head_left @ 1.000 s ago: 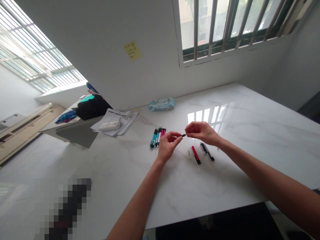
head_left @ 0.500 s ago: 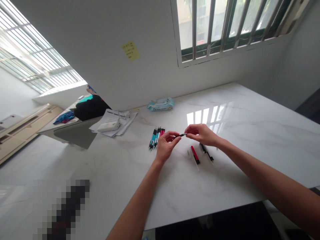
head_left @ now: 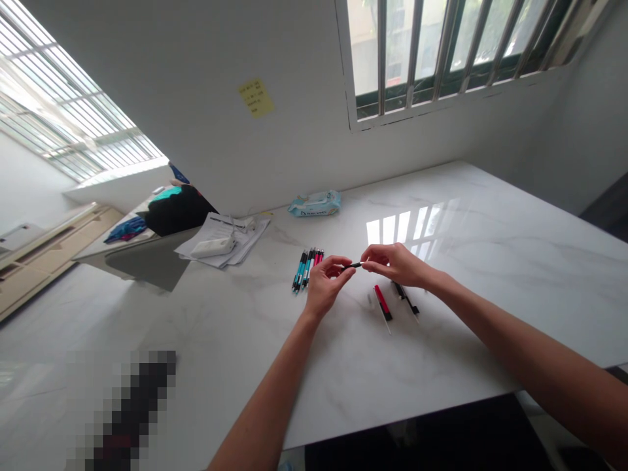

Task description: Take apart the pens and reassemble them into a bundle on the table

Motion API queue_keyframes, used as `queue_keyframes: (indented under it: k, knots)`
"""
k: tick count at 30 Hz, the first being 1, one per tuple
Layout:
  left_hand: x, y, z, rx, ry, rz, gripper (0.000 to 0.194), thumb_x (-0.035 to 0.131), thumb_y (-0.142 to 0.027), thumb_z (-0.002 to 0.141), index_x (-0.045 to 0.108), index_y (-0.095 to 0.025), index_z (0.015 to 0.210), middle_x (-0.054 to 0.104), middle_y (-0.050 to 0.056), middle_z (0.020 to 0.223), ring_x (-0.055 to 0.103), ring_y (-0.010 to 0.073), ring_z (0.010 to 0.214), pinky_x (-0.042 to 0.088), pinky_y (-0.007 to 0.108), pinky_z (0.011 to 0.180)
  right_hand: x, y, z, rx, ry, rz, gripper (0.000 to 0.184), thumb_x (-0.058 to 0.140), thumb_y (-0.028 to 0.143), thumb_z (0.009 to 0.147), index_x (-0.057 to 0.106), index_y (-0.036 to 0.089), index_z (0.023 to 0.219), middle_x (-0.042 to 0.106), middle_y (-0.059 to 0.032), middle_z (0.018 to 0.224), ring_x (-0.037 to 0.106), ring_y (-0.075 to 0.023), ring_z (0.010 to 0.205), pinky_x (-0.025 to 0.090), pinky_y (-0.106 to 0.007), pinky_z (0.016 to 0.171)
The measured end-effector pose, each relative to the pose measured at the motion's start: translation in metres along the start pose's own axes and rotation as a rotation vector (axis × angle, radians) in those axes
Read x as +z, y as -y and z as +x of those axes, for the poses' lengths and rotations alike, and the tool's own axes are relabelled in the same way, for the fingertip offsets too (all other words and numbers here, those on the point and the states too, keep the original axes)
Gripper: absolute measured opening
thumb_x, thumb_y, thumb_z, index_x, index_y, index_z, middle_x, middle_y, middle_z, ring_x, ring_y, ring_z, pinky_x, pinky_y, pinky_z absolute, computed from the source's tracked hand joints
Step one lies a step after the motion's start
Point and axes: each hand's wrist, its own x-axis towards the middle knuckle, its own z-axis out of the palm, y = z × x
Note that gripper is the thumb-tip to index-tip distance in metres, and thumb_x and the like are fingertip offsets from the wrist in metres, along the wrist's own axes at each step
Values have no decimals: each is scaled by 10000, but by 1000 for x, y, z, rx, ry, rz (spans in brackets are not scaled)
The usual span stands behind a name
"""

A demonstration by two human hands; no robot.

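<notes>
Both grips are closed on one slim black pen [head_left: 352, 265], which is held level in the air above the white marble surface [head_left: 456, 327], away from the near edge and with nothing under it touching. The left hand [head_left: 327, 284] pinches its left end between thumb and fingertips, and the right hand [head_left: 396, 265] pinches its right end the same way, so the two hands stand just apart with only the short length of the pen showing between them. A bare forearm runs from each hand back toward the near edge of the surface.

Just beyond the left hand, a tight row of teal-and-black and red-and-black pens [head_left: 307, 269] lies side by side on the marble. Just below the right hand, a red-and-white pen [head_left: 384, 306] lies slanted, with a black pen [head_left: 405, 298] close beside it on its right.

Farther out, toward the far edge, lies a blue-and-white packet of wet wipes [head_left: 314, 203]. Toward the left corner, a loose stack of white papers [head_left: 222, 243] carries a white rectangular box [head_left: 213, 246]. Past that corner, a black bag [head_left: 177, 210] sits on a separate ledge, and a yellow sticky note [head_left: 256, 98] is stuck to the white wall above the surface, left of a barred window [head_left: 441, 52]
</notes>
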Motion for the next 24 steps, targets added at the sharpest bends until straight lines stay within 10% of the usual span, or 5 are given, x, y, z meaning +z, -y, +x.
queue_keyframes:
  k: [24]
  knots:
    - [-1, -3, 0, -23, 26, -89, 305, 885, -347, 751, 771, -192, 989, 749, 60, 971, 682, 148, 793, 545, 269, 734, 1, 8, -2, 10, 72, -72, 331, 538, 445, 1009, 691, 211, 833, 708, -15, 755, 563, -151, 656, 409, -284, 638]
